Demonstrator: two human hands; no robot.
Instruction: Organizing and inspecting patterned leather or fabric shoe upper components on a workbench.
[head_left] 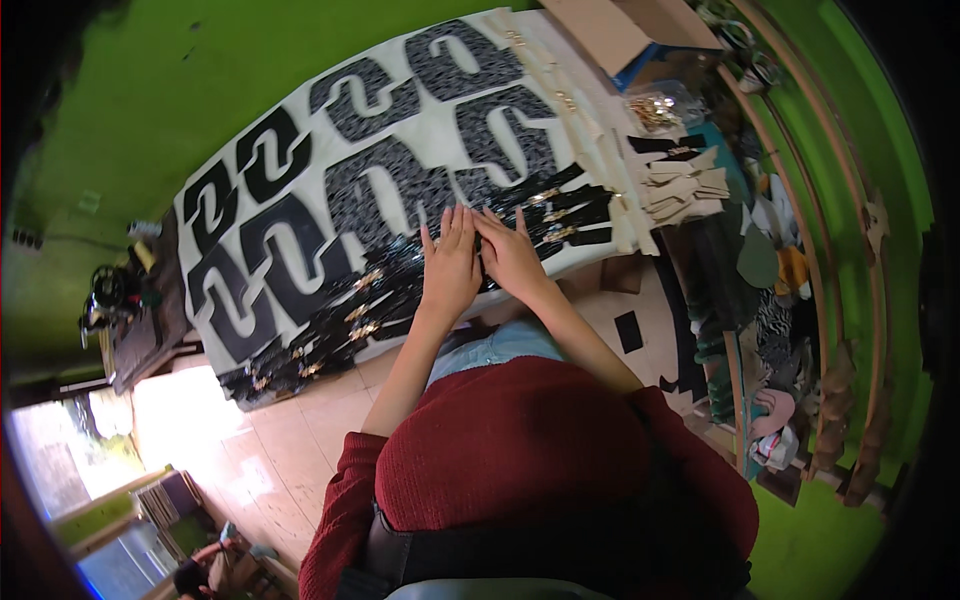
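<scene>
My left hand lies with its fingers stretched forward on a row of glossy black straps with gold-coloured buckles along the table's near edge. Beside it, fingertips close together, my right hand also has its fingers extended, palm down over the straps. Whatever is under the palms is hidden. Just beyond my fingers are black-and-grey speckled curved cut pieces. More black straps with gold buckles lie to the right of my right hand.
A white-covered table carries plain black curved pieces at the left. Beige straps lie right, near a bag of gold-coloured hardware and a cardboard box. A wooden rack stands far right; a sewing machine is at left.
</scene>
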